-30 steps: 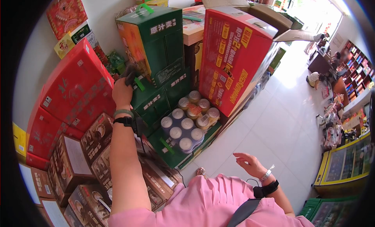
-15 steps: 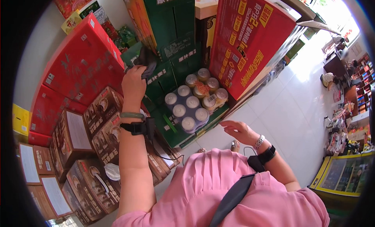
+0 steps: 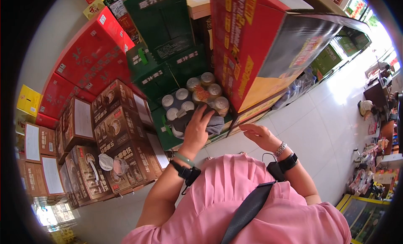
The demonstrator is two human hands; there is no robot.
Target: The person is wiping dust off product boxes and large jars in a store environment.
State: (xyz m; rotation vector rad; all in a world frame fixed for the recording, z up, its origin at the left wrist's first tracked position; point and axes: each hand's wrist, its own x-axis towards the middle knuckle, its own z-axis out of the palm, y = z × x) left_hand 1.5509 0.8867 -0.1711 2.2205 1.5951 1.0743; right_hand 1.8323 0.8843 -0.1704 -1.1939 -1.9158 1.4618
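Note:
My left hand [image 3: 197,128] is on a dark grey cloth [image 3: 215,125], its fingers bent over it, above the near side of the shrink-wrapped cans [image 3: 181,93]. The cloth covers several can tops. These cans stand on a green box [image 3: 158,120], in two packs side by side, the right pack with gold sides and an orange label. Over the tiled floor, my right hand [image 3: 261,137] hangs in the air to the right of the cloth, fingers stretched out, with nothing in it.
Green cartons [image 3: 161,26] are stacked behind the cans. A tall red carton [image 3: 239,46] with an open flap rises at the right. Brown boxes [image 3: 121,122] and red boxes [image 3: 90,55] stand at the left. Farther right are people and store shelves.
My left hand has brought the cloth from the green cartons at the back down to the near side of the cans. My right hand stays raised nearby. The view has shifted.

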